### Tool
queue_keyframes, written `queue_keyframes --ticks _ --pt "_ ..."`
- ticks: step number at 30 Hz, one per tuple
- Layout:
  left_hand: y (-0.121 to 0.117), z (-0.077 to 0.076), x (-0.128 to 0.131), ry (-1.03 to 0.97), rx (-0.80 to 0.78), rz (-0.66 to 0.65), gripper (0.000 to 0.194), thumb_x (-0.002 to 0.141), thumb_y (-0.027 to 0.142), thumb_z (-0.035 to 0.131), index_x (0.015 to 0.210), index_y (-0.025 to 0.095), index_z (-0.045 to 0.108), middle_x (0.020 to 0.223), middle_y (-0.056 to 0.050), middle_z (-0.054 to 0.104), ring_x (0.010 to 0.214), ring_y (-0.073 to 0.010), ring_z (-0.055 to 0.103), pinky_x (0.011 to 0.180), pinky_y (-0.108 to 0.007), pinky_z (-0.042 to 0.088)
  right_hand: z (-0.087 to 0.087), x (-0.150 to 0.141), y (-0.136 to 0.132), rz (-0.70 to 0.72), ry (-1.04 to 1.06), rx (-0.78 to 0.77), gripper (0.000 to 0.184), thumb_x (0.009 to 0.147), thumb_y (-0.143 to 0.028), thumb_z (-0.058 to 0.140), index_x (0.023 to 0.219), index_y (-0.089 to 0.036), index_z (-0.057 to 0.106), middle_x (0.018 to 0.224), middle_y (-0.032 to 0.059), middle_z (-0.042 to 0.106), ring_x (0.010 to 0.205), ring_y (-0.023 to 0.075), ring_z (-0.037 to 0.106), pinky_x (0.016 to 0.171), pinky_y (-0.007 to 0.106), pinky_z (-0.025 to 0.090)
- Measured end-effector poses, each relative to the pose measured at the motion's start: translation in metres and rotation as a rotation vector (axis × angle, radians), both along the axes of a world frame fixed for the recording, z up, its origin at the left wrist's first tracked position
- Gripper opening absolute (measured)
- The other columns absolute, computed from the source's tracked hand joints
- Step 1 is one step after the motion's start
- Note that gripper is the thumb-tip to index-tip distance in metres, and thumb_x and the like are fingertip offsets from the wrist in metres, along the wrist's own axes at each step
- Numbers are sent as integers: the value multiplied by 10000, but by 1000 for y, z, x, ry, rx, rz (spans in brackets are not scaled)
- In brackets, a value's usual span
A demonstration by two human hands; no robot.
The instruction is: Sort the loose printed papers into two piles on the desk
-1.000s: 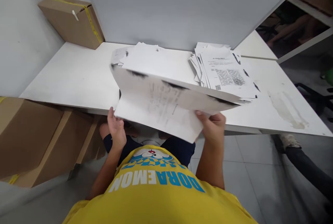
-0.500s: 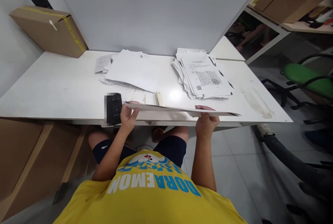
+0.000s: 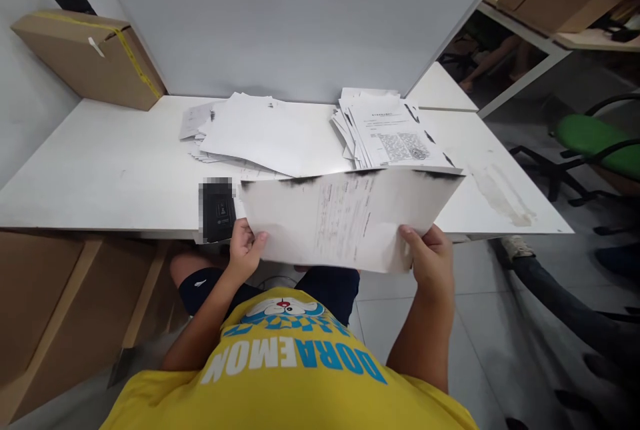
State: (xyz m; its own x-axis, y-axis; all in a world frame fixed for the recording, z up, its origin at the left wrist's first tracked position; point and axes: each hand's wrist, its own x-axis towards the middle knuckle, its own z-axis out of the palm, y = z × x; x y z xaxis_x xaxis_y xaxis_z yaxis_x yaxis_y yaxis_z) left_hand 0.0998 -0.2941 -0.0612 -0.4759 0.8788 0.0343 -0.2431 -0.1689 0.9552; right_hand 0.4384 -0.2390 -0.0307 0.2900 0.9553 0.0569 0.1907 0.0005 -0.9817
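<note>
Left hand (image 3: 246, 249) is grasping the near left corner of a printed sheet (image 3: 345, 220), thumb lying on the face and fingers tucking behind. Right hand (image 3: 434, 258) is pinching the same sheet near its right end, thumb pressing on top. Sheet is hanging between both hands at the table's front edge, sloping towards the person, its dark-smudged side facing away; single or doubled, cannot tell.

Handling note, judged: paper is bowing a little, so even, light tension from both sides should be keeping it flat; thumbs should be resting near the margins, off the print, and not creasing the corners.

Further out: black device (image 3: 218, 213) is sitting just beside the left hand, partly pixelated. Loose paper stack (image 3: 255, 133) is lying beyond, to the left; printed stack (image 3: 387, 130) is lying to the right, the sheet overlapping its near edge in view. Cardboard box (image 3: 95, 60) is standing at the far left of the white table (image 3: 120, 177).
</note>
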Motion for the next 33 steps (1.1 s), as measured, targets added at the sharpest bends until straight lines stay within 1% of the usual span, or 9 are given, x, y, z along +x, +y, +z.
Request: queue_keyframes --ticks 5,9,16,19,22,24,27,30,33 --pt "-17 -21 34 -38 -114 -166 674 733 408 810 1328 244 537 898 -35 681 759 -186 628 762 -307 497 -36 38 -5 111 -31 -358 348 622 -493 784 778 -187 725 726 43 724 608 195 634 525 290 493" --pt "-14 -31 48 289 -172 -329 476 747 316 770 1210 223 707 684 6 608 581 -153 514 643 -279 470 -52 65 -1 121 -89 -487 311 572 -447 787 707 -182 695 651 21 698 542 179 601 471 277 462" --pt "-5 -31 60 396 -155 -438 473 773 254 713 1246 230 711 694 -4 609 582 -168 499 639 -289 459 -43 90 7 51 36 -451 346 529 -345 811 842 -218 737 714 30 739 592 203 663 516 301 546" --pt "-1 -29 58 480 -130 -387 456 810 257 682 1265 231 689 783 -26 626 646 -180 541 704 -304 485 -43 94 12 23 77 -437 369 517 -325 816 865 -223 742 747 27 752 615 196 674 531 286 555" --pt "12 -22 53 702 -17 -293 409 850 270 646 1254 222 680 885 -68 643 834 -234 602 866 -369 506 -43 97 16 24 83 -445 398 515 -313 819 894 -216 745 756 23 755 627 195 677 536 278 558" --pt "28 -17 48 938 76 -288 451 895 288 585 1335 192 617 1118 -128 667 1079 -294 591 997 -444 473 -42 98 18 37 78 -461 418 517 -307 824 916 -210 745 752 16 753 635 191 680 544 270 560" --pt "58 -12 40 1238 172 -366 530 966 284 451 1471 124 466 1496 -174 505 1314 -328 479 1092 -493 418 -41 97 20 57 82 -474 423 521 -298 825 927 -212 743 738 1 746 638 182 678 550 256 561" --pt "79 -13 35 1401 211 -464 524 991 234 368 1500 126 431 1559 -141 460 1320 -311 486 1043 -470 461 -40 94 21 55 93 -476 413 522 -288 817 922 -218 742 723 -6 740 631 177 673 542 250 554" --pt "82 -16 34 1517 209 -436 524 957 123 361 1463 145 495 1517 -111 521 1346 -320 481 1011 -485 468 -42 91 21 37 87 -476 408 521 -295 820 912 -209 739 716 -2 735 618 178 664 529 255 543"
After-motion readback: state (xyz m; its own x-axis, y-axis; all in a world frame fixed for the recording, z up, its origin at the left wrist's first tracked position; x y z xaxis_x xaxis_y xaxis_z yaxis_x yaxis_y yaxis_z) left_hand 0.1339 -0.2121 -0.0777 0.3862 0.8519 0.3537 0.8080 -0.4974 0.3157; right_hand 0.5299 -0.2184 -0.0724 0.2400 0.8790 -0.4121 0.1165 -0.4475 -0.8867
